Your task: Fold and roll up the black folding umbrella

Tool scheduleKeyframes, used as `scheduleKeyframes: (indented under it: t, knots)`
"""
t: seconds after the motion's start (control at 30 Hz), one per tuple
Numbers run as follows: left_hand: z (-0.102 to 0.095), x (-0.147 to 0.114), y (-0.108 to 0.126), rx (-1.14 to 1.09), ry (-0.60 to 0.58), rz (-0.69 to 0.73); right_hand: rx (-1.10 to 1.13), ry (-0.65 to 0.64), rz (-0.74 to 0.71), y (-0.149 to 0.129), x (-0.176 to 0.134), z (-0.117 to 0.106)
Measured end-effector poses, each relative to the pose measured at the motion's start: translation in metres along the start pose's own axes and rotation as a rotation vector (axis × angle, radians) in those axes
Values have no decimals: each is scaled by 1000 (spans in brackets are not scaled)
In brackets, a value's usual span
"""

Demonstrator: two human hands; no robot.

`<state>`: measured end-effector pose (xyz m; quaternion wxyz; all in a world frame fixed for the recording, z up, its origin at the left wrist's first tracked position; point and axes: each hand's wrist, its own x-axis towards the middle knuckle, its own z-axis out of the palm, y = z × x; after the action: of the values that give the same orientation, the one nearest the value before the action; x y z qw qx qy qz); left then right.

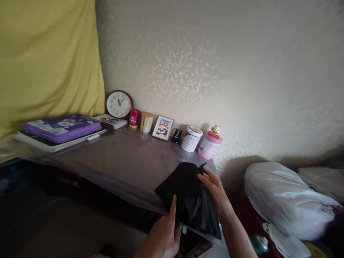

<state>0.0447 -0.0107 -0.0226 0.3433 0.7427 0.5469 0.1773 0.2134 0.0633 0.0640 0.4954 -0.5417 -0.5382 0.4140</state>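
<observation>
A black bag (185, 182), creased and partly glossy, lies over the front right corner of the table and hangs past its edge. My right hand (215, 190) holds its upper right edge between thumb and fingers. Lower down, my left hand (165, 233) has its index finger stretched along the bag's front, with the thumb lower at its edge; the other fingers are curled out of sight. A small white piece (184, 229) shows beside the left thumb.
Along the wall stand a clock (119, 104), cans, a framed panda picture (162, 127), a white tub (191, 139) and a pink tub (209, 145) topped by a figurine. A purple case (63, 127) lies at left. White plastic bags (287, 193) fill the right side.
</observation>
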Motion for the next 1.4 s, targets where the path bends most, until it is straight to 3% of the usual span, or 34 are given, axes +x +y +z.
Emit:
scheduleKeyframes:
  t: [0.2,0.37,0.6,0.87,1.13,1.3,1.4]
  knots:
    - [-1,0,-2,-22,5,41,79,-16,39,5,21,38]
    - [3,1,-6,-40,17,46,102,-23,80,18,33,52]
    - [-2,0,-3,-25,19,11,-129,15,-16,33,44,58]
    - [-4,-6,5,-89,184,-3,-292,-17,-29,42,54,57]
    - [-10,-2,1,94,24,91,-540,-20,-121,37,53,68]
    - [-8,1,-2,90,36,69,-640,-46,-171,32,50,74]
    - [-6,0,-2,78,37,50,-553,-133,-214,29,44,73]
